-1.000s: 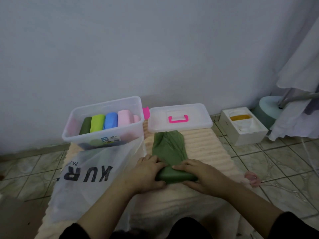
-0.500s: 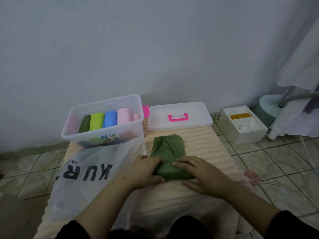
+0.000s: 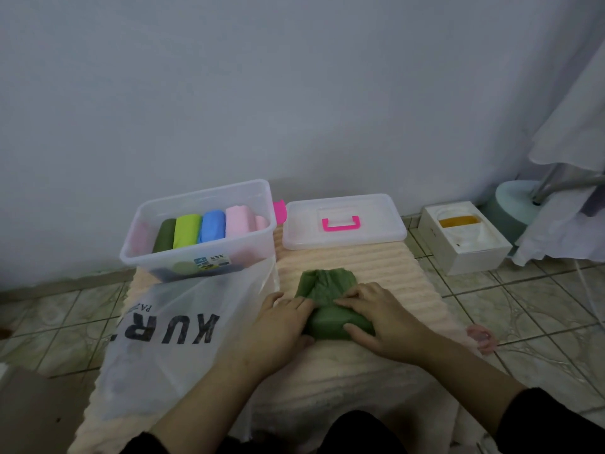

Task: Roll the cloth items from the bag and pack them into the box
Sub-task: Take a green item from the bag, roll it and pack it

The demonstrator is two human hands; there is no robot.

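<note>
A green cloth [image 3: 327, 286] lies on the ribbed peach mat [image 3: 386, 273], mostly rolled up, with a short flat end left at the far side. My left hand [image 3: 278, 322] grips the roll's left end. My right hand [image 3: 376, 316] curls over its right part, thumb in front. The clear plastic box [image 3: 196, 253] stands at the back left and holds rolled cloths in dark green, lime, blue and pink. A white plastic bag [image 3: 170, 339] with black letters lies flat to the left of my hands.
The box's clear lid [image 3: 343, 224] with a pink handle lies behind the cloth. A white carton [image 3: 465, 240] stands on the tiled floor to the right, with hanging white fabric [image 3: 569, 142] beyond it. The wall rises just behind the box.
Both hands have rolled the green cloth away from me. The roll has grown thicker and the flat part ahead of it has become much shorter.
</note>
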